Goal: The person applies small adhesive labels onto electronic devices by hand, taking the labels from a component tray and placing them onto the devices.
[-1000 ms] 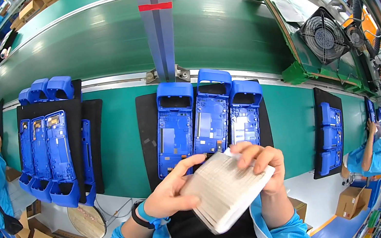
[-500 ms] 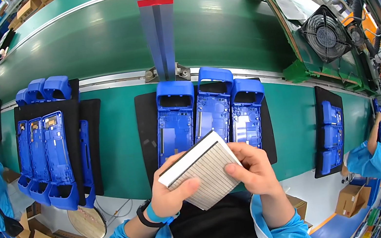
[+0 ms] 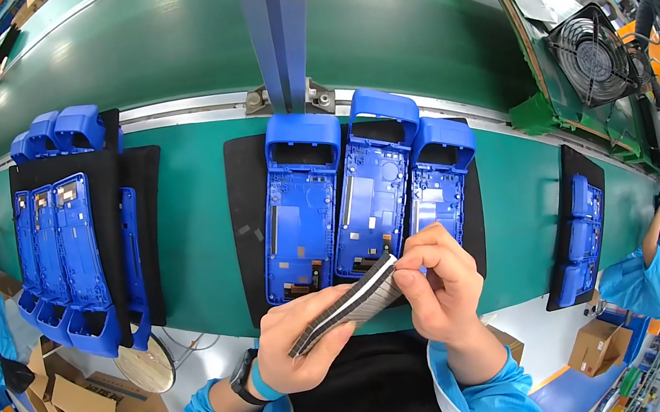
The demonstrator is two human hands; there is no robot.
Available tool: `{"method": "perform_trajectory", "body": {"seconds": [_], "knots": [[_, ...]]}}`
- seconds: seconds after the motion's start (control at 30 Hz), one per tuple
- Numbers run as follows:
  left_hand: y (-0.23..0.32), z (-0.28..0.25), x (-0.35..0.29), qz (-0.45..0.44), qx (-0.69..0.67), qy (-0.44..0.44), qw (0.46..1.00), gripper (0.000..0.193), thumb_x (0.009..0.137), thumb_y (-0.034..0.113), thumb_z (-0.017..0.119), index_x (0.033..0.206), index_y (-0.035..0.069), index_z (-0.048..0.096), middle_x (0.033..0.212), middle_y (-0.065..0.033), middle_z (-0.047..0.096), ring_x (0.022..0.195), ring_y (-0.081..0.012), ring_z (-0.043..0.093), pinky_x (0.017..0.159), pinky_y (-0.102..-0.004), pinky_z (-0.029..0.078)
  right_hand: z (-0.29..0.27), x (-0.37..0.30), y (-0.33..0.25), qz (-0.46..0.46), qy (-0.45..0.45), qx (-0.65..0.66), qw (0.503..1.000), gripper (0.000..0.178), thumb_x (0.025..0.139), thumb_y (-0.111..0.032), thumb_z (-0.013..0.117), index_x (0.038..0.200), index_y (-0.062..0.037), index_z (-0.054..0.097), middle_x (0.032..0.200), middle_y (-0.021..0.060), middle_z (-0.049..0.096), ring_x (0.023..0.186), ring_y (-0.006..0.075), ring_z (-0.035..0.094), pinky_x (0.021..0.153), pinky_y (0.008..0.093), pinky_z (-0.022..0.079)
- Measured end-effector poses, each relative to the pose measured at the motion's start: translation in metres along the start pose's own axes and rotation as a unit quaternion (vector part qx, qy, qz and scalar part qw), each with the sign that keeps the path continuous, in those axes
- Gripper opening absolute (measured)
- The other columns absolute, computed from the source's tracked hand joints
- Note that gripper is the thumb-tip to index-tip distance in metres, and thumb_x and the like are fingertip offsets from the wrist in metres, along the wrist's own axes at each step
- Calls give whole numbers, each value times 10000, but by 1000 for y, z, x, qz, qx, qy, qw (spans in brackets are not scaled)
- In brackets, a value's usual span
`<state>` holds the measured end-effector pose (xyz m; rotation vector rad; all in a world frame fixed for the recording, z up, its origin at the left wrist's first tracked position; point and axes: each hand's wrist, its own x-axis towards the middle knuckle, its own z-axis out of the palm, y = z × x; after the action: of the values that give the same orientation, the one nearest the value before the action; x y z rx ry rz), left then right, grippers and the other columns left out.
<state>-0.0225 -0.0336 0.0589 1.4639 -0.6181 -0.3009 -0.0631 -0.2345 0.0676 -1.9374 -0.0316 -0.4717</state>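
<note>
And across the scene runs the big green bench (image 3: 199, 242), with the metal post (image 3: 279, 34) rising beyond it. Front and centre, the black mat (image 3: 249, 209) carries three blue casings (image 3: 369, 209), side by side, their hollow ends toward the post. Over on the left, more blue casings (image 3: 80, 243) lie on dark mats; down on the floor, an open cardboard box (image 3: 87, 408). Up at the right, a round black fan (image 3: 591, 56).

Now the hands! The left hand (image 3: 304, 346) is curled round the left end of the layered pad, fingers behind, thumb across the near side, a firm hold. The right hand (image 3: 449, 286) brings index finger and thumb almost together at the pad's right corner; exactly what they grip, I cannot tell. The grey, ribbed pad (image 3: 371, 306) itself is bowed and tilted, held up just before the casings, a white layer showing between dark ones. And on the left wrist, a slim blue band (image 3: 263, 382).
</note>
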Motion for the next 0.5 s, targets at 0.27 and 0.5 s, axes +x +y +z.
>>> {"method": "perform_trajectory", "body": {"seconds": [0.27, 0.5], "knots": [[9, -3, -1, 28, 62, -30, 997, 226, 739, -30, 645, 953, -104, 633, 906, -235, 684, 782, -353, 699, 716, -351, 567, 4, -10, 3, -65, -5, -3, 998, 169, 717, 48, 715, 845, -5, 619, 795, 105, 585, 678, 241, 548, 593, 321, 448], [7, 3, -23, 31, 32, -74, 996, 232, 710, -62, 675, 934, -90, 622, 909, -261, 678, 816, -375, 699, 729, -387, 586, 0, -45, 4, -89, -39, -27, 995, 175, 688, 97, 575, 820, -11, 536, 802, 106, 534, 675, 250, 529, 580, 342, 503]]}}
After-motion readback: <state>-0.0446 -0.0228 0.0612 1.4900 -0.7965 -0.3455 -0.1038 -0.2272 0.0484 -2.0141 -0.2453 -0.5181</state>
